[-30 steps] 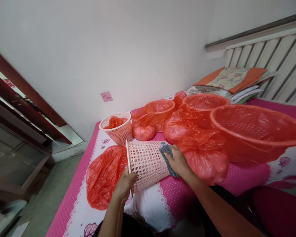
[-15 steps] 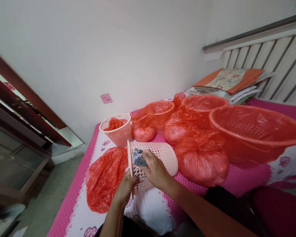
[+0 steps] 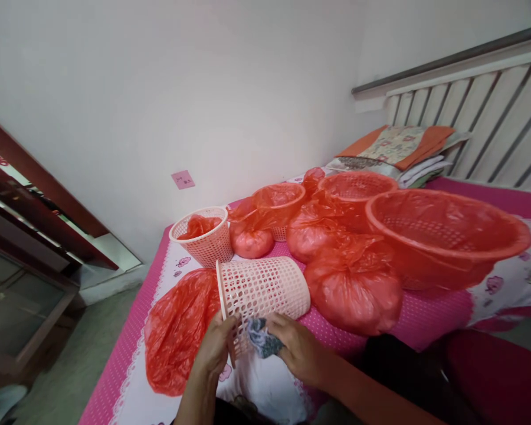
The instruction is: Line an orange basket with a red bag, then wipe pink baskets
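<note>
A white perforated plastic basket [image 3: 265, 283] lies on its side on the bed, its open rim facing left. My left hand [image 3: 216, 342] is closed on that rim at the lower front. In my right hand [image 3: 298, 348] is a bunched grey-blue cloth [image 3: 263, 338], held near the basket's lower side; whether it touches the wall I cannot tell. A crumpled red plastic bag [image 3: 181, 333] spreads out left of the basket. Just behind stands an upright white basket [image 3: 207, 239] with red plastic inside.
Filled red bags [image 3: 358, 289] sit right of the basket. Several red-lined baskets stand behind, a large one [image 3: 446, 230] at the right. Folded bedding [image 3: 398, 147] lies by the white headboard [image 3: 473, 118]. A dark red stool [image 3: 495, 372] is at lower right.
My right hand has moved the cloth down the basket's side, from near the upper rim to its lower front. My left hand still grips the rim. The view has shifted slightly.
</note>
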### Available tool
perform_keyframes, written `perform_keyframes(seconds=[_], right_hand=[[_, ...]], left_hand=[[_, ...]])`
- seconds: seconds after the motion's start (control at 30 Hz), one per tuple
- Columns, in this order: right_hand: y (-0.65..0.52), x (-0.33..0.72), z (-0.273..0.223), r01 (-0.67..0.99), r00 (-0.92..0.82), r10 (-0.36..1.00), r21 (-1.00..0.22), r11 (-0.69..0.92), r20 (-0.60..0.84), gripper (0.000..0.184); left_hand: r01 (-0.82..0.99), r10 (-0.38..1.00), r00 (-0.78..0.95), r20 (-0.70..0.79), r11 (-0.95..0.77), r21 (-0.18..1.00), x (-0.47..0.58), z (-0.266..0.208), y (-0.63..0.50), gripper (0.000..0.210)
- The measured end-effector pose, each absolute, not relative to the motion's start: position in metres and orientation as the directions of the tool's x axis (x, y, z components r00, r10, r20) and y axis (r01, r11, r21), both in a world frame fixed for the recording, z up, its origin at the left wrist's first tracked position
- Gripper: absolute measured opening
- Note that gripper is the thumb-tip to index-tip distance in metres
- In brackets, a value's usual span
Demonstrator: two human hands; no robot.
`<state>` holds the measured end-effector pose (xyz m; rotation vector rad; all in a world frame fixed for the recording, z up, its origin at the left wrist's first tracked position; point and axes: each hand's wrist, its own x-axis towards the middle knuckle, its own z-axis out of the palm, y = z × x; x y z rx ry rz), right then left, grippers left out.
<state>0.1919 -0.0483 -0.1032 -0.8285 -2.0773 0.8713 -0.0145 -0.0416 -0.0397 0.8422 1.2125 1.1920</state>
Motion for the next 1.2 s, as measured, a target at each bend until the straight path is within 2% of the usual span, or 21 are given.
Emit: perform_keyframes(seconds=[0.07,0.13,0.23,0.4,0.47,0.53,0.67,0.77,0.83,0.93,1.0,1.1,1.2], right_hand=[[-0.058,0.208,-0.134,0.280,-0.455,0.842,-0.851,0.444,0.289,0.041],[-0.067,0.226,-0.158,0.286,-0.321,0.934,-0.924,0.254,0.158,0.042],[-0.076,0.255,-0.169,0.159,-0.170,0.985,-0.987,0.006,-0.022,0.044],[-0.074,0.304,-0.137,-0.126,0.031,0.987,-0.981,-0.150,-0.155,0.051],[-0.071,0.319,-0.122,-0.188,0.138,0.958,-0.956,-0.223,-0.251,0.053],[-0.069,0.328,-0.110,-0.192,0.228,0.935,-0.954,-0.229,-0.271,0.055],[-0.062,0.324,-0.096,-0.089,0.314,0.946,-0.994,-0.057,-0.082,0.054],[-0.061,0.307,-0.087,0.067,0.292,0.943,-0.987,0.144,0.158,0.047],[-0.063,0.294,-0.081,0.203,0.216,0.906,-0.924,0.323,0.364,0.038],[-0.066,0.276,-0.072,0.367,0.000,0.742,-0.690,0.624,0.670,0.038],[-0.068,0.265,-0.069,0.440,-0.176,0.605,-0.487,0.754,0.777,0.046],[-0.071,0.252,-0.071,0.538,-0.343,0.470,-0.240,0.808,0.813,0.056],[-0.074,0.244,-0.075,0.591,-0.404,0.442,-0.141,0.794,0.801,0.063]], left_hand=[[-0.218,0.963,-0.130,-0.236,0.204,0.954,-0.013,-0.044,-0.039,0.044],[-0.202,0.956,-0.185,-0.228,0.190,0.961,-0.011,-0.046,-0.037,0.046],[-0.246,0.950,-0.197,-0.242,0.191,0.950,-0.012,-0.042,-0.039,0.045],[-0.410,0.906,-0.231,-0.355,0.240,0.880,-0.031,-0.024,-0.041,0.030],[-0.460,0.881,-0.231,-0.413,0.275,0.844,-0.043,-0.017,-0.039,0.029],[-0.486,0.864,-0.203,-0.460,0.319,0.814,-0.056,-0.012,-0.034,0.031],[-0.468,0.846,-0.184,-0.501,0.373,0.801,-0.075,-0.004,-0.025,0.035],[-0.456,0.832,-0.190,-0.520,0.394,0.798,-0.081,-0.002,-0.022,0.035],[-0.461,0.835,-0.183,-0.519,0.394,0.795,-0.082,-0.005,-0.023,0.034],[-0.449,0.842,-0.193,-0.504,0.381,0.808,-0.082,-0.012,-0.030,0.035],[-0.428,0.847,-0.193,-0.495,0.381,0.819,-0.085,-0.016,-0.035,0.036],[-0.414,0.864,-0.142,-0.483,0.391,0.822,-0.093,-0.023,-0.041,0.039],[-0.407,0.875,-0.113,-0.471,0.391,0.825,-0.103,-0.028,-0.044,0.043]])
